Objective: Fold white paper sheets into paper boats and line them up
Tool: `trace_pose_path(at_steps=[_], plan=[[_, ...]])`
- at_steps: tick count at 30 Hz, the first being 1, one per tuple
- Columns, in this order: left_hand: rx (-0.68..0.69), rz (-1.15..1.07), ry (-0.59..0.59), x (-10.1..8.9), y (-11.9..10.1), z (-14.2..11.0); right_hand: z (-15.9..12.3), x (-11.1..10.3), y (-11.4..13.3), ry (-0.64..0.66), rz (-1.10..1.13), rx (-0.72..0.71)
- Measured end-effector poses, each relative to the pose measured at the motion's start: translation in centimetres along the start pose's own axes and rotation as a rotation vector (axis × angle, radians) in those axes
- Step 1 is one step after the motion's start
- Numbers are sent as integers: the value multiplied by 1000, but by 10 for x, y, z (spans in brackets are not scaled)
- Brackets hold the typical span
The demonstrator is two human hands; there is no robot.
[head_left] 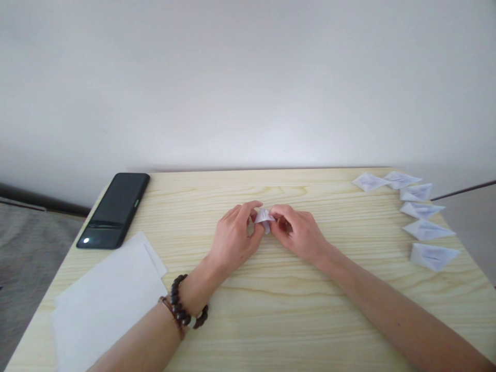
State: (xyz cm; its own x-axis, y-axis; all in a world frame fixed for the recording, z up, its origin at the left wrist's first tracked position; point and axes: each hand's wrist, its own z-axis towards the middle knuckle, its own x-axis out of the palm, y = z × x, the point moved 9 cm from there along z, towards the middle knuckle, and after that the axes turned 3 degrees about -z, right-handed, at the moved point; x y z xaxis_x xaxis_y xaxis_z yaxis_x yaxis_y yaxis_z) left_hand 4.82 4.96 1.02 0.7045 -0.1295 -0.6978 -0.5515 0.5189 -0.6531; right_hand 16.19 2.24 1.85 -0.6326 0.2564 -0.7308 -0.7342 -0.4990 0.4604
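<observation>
Between my two hands, over the middle of the table, is a small piece of folded white paper (264, 216). My left hand (237, 232) pinches its left side between thumb and fingers. On the opposite side, the thumb and forefinger of my right hand (298, 230) are closed on its right edge. The fingertips partly cover the paper, so its full shape is hidden. Several folded paper boats (422, 209) sit in a curved row along the table's right side, well apart from my right hand.
A black phone (116, 209) lies at the table's back left corner. In front of it, sheets of white paper (112, 305) are stacked, partly under my left forearm. The wooden table (263, 320) backs onto a white wall (248, 82). Beaded bracelets (182, 305) circle my left wrist.
</observation>
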Motion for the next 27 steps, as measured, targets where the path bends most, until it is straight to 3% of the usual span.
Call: trace_pose_path(at_steps=[3,6,12,18,27], plan=[[-22,11,48,4,2,0,-3,-2,9,-8,26,-125],[-68,-26,95,8,6,2,-4,-3,9,-20,5,-148],[-187,-460,172,11,16,4,-2,-7,6,-45,61,-156],[-200,-644,244,6,17,1,-1,-11,6,-52,116,-163],[-327,-641,188,12,27,2,-2,-14,6,-92,136,-159]])
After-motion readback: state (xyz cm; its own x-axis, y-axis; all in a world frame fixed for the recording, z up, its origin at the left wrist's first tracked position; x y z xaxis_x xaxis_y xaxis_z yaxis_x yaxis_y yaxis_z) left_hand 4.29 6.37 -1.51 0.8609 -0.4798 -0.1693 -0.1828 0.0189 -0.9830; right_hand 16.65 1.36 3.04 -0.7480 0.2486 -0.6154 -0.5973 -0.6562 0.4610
